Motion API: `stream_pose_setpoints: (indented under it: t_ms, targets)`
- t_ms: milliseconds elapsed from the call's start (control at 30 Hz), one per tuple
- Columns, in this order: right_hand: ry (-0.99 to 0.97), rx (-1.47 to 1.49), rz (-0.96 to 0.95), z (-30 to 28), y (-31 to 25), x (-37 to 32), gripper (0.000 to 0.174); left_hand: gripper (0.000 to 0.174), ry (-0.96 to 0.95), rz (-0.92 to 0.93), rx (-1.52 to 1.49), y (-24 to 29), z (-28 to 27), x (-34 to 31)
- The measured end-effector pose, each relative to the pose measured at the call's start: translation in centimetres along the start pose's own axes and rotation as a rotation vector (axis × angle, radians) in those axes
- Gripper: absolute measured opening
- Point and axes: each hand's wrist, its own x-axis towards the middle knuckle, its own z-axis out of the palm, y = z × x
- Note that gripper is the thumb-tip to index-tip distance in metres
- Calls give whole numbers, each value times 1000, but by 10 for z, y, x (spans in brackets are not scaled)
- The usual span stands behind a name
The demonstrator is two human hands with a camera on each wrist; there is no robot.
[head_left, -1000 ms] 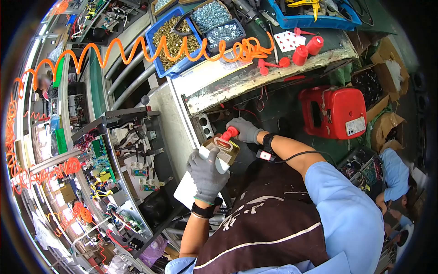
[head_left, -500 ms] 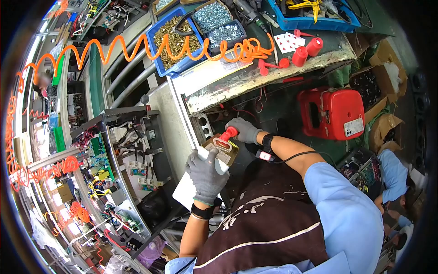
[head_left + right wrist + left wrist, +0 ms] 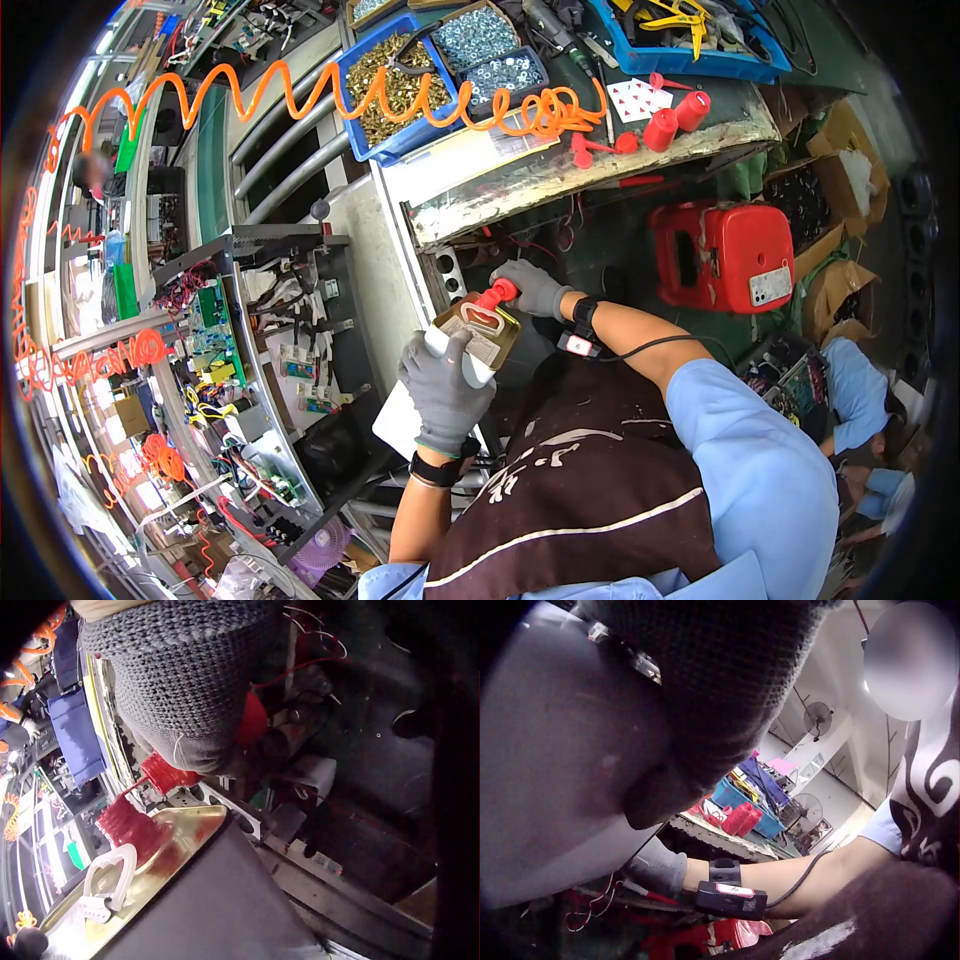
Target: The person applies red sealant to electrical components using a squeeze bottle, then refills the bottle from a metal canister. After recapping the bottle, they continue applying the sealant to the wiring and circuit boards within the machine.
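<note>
A white rectangular tin (image 3: 395, 425) with a gold-coloured top (image 3: 191, 817) is held tilted in front of the body. My gloved left hand (image 3: 445, 385) grips it, thumb and fingers spread over its sides. On the top sit a white loop handle (image 3: 112, 881) and a ridged red spout (image 3: 131, 829), with red smears around it. My gloved right hand (image 3: 535, 288) holds a small red bottle (image 3: 166, 774) close to the spout. A thin red strand spans from spout to bottle in the right wrist view. The right fingertips are mostly hidden behind the glove.
On the workbench (image 3: 480, 210) stand red bottles (image 3: 660, 130) and a blue bin of brass fittings (image 3: 370, 150). A coiled orange hose (image 3: 290, 100) crosses overhead. A red plastic stool (image 3: 735, 255) is at the right, a rack of circuit boards (image 3: 235, 330) at the left.
My left hand and the tin have shifted slightly down and left in the head view, which has itself moved a little. The right hand keeps its hold on the red bottle.
</note>
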Motion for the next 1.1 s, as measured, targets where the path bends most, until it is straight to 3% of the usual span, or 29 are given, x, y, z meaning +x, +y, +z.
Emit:
stream_pose_setpoints:
  t_ms: [1100]
  targets:
    - [23, 7, -23, -6, -6, 1, 37, 74, 6, 15, 29, 3, 7, 7]
